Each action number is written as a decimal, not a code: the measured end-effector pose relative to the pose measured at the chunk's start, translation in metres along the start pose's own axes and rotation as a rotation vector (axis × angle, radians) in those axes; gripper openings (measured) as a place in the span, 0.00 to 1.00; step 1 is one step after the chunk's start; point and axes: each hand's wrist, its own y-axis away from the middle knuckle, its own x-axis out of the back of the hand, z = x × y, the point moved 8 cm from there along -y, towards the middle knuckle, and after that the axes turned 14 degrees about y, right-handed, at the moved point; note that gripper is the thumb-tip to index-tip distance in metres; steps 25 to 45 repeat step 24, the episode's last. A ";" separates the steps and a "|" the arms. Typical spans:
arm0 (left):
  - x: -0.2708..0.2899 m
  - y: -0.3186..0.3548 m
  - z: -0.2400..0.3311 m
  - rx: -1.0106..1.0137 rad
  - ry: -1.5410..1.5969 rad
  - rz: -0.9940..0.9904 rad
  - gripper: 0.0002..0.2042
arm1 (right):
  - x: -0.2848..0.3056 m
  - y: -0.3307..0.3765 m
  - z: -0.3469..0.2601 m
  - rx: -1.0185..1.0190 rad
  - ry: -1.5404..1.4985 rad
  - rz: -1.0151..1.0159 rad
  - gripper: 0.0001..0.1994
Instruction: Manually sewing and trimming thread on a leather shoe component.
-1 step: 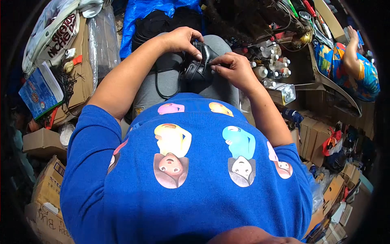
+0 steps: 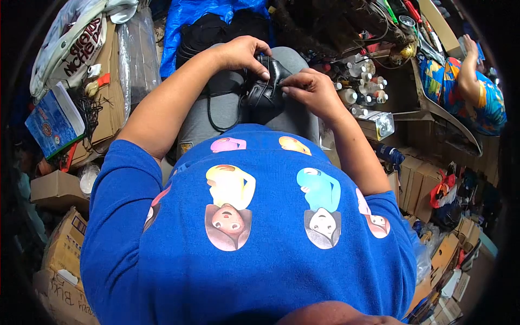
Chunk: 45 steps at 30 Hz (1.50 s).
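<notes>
A black leather shoe (image 2: 264, 93) with stitched seams rests on my lap, between my grey-trousered thighs (image 2: 295, 62). My left hand (image 2: 248, 55) curls over the shoe's upper part, with thumb and fingers closed on it. At the shoe's right side, my right hand (image 2: 313, 91) has thumb and index finger pinched together close to the leather. Whatever lies in that pinch is too small to make out. A black cord (image 2: 210, 115) loops down over my left thigh.
Small bottles (image 2: 364, 81) with pale caps crowd the area right of my knee. A clear plastic container (image 2: 383, 124) lies nearby. Another person's arm (image 2: 470, 76) shows at far right. On the left are a blue book (image 2: 54, 122) and a cardboard box (image 2: 57, 187). Blue sheeting (image 2: 181, 21) lies ahead.
</notes>
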 end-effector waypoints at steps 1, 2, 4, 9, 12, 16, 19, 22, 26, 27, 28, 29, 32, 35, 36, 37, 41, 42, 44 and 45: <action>0.000 0.001 0.001 0.000 0.000 0.003 0.22 | 0.001 0.000 0.005 -0.010 -0.041 -0.003 0.08; 0.000 0.001 0.001 0.002 -0.046 0.012 0.22 | 0.000 0.000 0.009 -0.021 -0.083 -0.005 0.08; -0.002 0.001 0.002 0.003 -0.090 0.020 0.22 | -0.007 0.000 0.020 -0.034 -0.116 -0.021 0.08; 0.000 0.006 0.012 -0.062 -0.193 0.104 0.24 | -0.015 -0.002 0.013 -0.048 -0.160 0.047 0.08; 0.008 0.023 0.028 -0.155 -0.234 0.225 0.29 | -0.012 0.002 0.005 0.032 -0.164 0.154 0.08; -0.003 0.058 0.050 -0.201 -0.436 0.268 0.19 | -0.002 0.015 -0.006 0.136 0.059 0.168 0.10; -0.009 0.077 0.060 -0.372 -0.525 0.366 0.21 | -0.002 0.019 -0.004 0.176 0.113 0.170 0.12; -0.016 0.090 0.066 -0.303 -0.441 0.391 0.25 | -0.004 0.015 0.000 0.165 0.105 0.128 0.14; -0.019 0.092 0.059 -0.216 -0.540 0.332 0.24 | -0.012 0.009 0.011 0.032 -0.047 -0.035 0.16; -0.019 0.092 0.059 -0.216 -0.540 0.332 0.24 | -0.012 0.009 0.011 0.032 -0.047 -0.035 0.16; -0.019 0.092 0.059 -0.216 -0.540 0.332 0.24 | -0.012 0.009 0.011 0.032 -0.047 -0.035 0.16; -0.019 0.092 0.059 -0.216 -0.540 0.332 0.24 | -0.012 0.009 0.011 0.032 -0.047 -0.035 0.16; -0.019 0.092 0.059 -0.216 -0.540 0.332 0.24 | -0.012 0.009 0.011 0.032 -0.047 -0.035 0.16; -0.019 0.092 0.059 -0.216 -0.540 0.332 0.24 | -0.012 0.009 0.011 0.032 -0.047 -0.035 0.16; -0.019 0.092 0.059 -0.216 -0.540 0.332 0.24 | -0.012 0.009 0.011 0.032 -0.047 -0.035 0.16; -0.019 0.092 0.059 -0.216 -0.540 0.332 0.24 | -0.012 0.009 0.011 0.032 -0.047 -0.035 0.16; -0.019 0.092 0.059 -0.216 -0.540 0.332 0.24 | -0.012 0.009 0.011 0.032 -0.047 -0.035 0.16; -0.019 0.092 0.059 -0.216 -0.540 0.332 0.24 | -0.012 0.009 0.011 0.032 -0.047 -0.035 0.16; -0.019 0.092 0.059 -0.216 -0.540 0.332 0.24 | -0.012 0.009 0.011 0.032 -0.047 -0.035 0.16; -0.019 0.092 0.059 -0.216 -0.540 0.332 0.24 | -0.012 0.009 0.011 0.032 -0.047 -0.035 0.16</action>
